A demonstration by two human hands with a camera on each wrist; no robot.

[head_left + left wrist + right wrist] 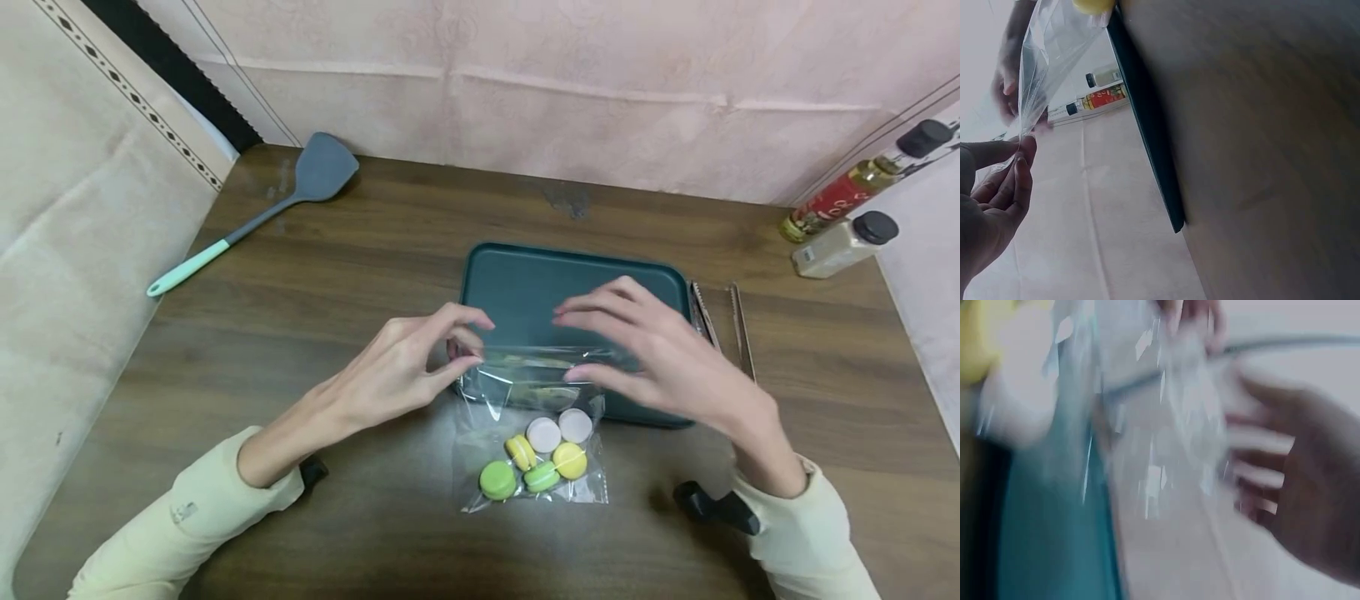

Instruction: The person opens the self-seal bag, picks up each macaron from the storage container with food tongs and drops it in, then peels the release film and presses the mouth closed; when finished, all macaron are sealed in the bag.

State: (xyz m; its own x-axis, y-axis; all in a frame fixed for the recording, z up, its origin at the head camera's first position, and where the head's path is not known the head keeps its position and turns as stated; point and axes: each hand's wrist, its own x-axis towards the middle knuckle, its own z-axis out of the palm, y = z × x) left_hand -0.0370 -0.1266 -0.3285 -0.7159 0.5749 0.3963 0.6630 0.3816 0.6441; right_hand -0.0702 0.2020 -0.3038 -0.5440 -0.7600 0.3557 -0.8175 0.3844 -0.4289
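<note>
A clear plastic bag (480,442) holds several macarons: two white ones (543,434), yellow ones (570,460) and green ones (498,480). My left hand (408,358) pinches the bag's upper left edge between thumb and fingertips, as the left wrist view shows with the hand (1000,200) at the film. Over the bag's upper right side is my right hand (652,350), thumb and fingers spread apart. In the blurred right wrist view this hand (1291,469) appears beside the film, without a visible grip. Under the bag's top part lies a dark teal tray (510,283).
A grey spatula with a mint handle (191,267) lies at the back left. Metal tongs (741,329) rest right of the tray. An oil bottle (836,204) and a black-capped jar (832,252) stand at the back right, before a pale cloth (570,92).
</note>
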